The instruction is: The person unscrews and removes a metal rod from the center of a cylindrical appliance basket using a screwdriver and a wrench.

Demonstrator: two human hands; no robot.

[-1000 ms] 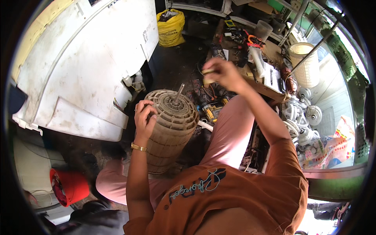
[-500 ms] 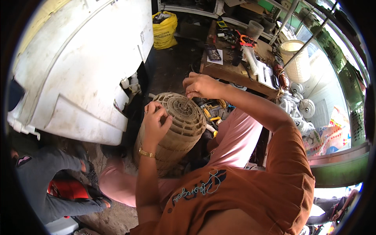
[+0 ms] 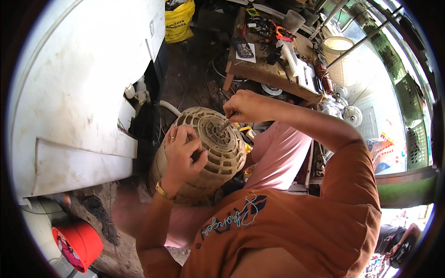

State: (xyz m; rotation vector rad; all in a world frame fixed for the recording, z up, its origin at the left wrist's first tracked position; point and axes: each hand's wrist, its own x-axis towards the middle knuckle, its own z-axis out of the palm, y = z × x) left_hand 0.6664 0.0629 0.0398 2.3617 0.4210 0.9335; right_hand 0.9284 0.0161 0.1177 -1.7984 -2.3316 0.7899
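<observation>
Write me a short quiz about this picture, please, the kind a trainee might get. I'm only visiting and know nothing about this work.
1. Multiple choice: What is the right grip at?
A) The yellow bag
B) The metal shaft on the end of the ribbed drum
C) The cream basket

2. True or false: A gold-coloured band circles the person's left wrist.

3. Short answer: What colour is the bucket at the lower left of the picture?

Key: 1. B; 2. True; 3. Red.
</observation>
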